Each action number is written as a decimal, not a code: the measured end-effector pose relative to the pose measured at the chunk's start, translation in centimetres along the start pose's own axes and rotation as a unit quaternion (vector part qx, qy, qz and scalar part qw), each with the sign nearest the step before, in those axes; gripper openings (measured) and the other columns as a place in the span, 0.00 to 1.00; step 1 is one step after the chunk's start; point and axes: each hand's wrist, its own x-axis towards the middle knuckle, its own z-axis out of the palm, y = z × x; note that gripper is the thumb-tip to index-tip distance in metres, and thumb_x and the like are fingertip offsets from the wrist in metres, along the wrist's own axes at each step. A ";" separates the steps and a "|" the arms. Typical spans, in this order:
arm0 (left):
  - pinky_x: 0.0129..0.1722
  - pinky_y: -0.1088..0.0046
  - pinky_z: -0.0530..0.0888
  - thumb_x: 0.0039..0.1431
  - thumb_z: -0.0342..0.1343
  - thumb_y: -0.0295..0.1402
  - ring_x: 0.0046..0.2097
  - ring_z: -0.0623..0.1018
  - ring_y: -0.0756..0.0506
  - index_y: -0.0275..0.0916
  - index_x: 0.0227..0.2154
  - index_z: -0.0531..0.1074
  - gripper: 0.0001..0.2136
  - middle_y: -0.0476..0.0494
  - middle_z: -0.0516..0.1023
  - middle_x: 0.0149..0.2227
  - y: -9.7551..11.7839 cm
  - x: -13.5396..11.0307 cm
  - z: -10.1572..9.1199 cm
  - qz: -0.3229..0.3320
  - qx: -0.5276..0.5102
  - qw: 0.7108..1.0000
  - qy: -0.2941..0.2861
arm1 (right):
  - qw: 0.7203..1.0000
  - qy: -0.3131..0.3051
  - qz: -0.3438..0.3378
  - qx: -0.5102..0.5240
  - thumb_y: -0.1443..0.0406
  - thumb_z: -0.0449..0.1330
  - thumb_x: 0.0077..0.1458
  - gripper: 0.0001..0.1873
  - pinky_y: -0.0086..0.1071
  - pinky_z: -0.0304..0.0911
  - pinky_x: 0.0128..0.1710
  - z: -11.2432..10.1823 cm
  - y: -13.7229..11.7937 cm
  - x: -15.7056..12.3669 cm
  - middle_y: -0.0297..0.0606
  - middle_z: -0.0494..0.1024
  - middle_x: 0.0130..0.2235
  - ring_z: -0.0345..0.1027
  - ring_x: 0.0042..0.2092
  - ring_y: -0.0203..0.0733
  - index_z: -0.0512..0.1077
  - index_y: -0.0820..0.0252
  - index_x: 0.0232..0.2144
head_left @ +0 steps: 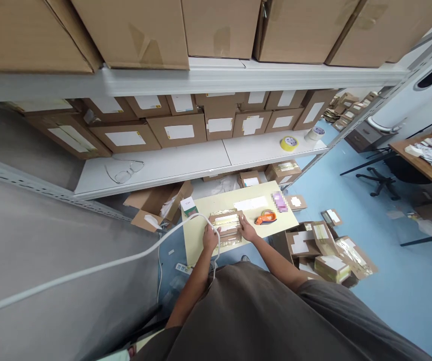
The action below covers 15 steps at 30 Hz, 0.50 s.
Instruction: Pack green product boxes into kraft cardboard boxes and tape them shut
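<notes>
Being held at both sides by the left hand [210, 237] and the right hand [246, 229], a brown box [230, 224] is seen at the yellow table [192, 238], near an orange tape holder [266, 217], with glasses [124, 174] left on the shelf [185, 161] beyond.

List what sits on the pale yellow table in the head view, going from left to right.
White-and-green box, taped cardboard parcel, orange tape dispenser, blurred purple item.
</notes>
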 end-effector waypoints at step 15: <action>0.68 0.55 0.72 0.75 0.49 0.44 0.68 0.76 0.28 0.29 0.74 0.61 0.32 0.20 0.74 0.67 1.3 2.4 4.3 -0.170 0.036 0.982 0.079 | 0.994 -0.045 0.054 -0.081 0.65 0.54 0.68 0.41 0.51 0.65 0.69 -1.1 -2.5 -0.6 0.58 0.44 0.81 0.65 0.72 0.64 0.53 0.63 0.80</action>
